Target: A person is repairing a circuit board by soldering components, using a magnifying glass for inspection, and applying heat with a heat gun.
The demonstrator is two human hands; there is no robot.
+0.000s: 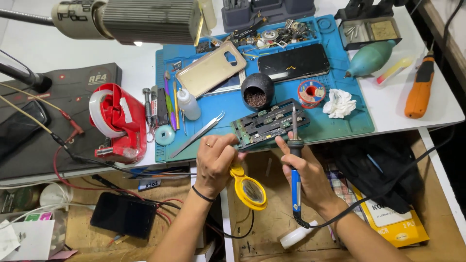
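Observation:
My left hand (216,162) grips the handle of a yellow magnifying glass (248,190), whose lens hangs below the desk edge. My right hand (305,174) holds a blue-handled soldering iron (294,160) upright, its tip pointing up over a green circuit board in a black holder (269,124). The holder lies on the front part of the blue work mat (340,123). Metal tweezers (198,133) lie on the mat just above my left hand. The iron's black cord runs off to the right.
On the mat are a beige phone case (211,68), a dark phone (293,61), a black pot of brass wool (257,90), a solder spool (310,92), a white tissue (339,103) and a small bottle (188,104). A red tape dispenser (119,121) stands left, an orange screwdriver (419,87) right.

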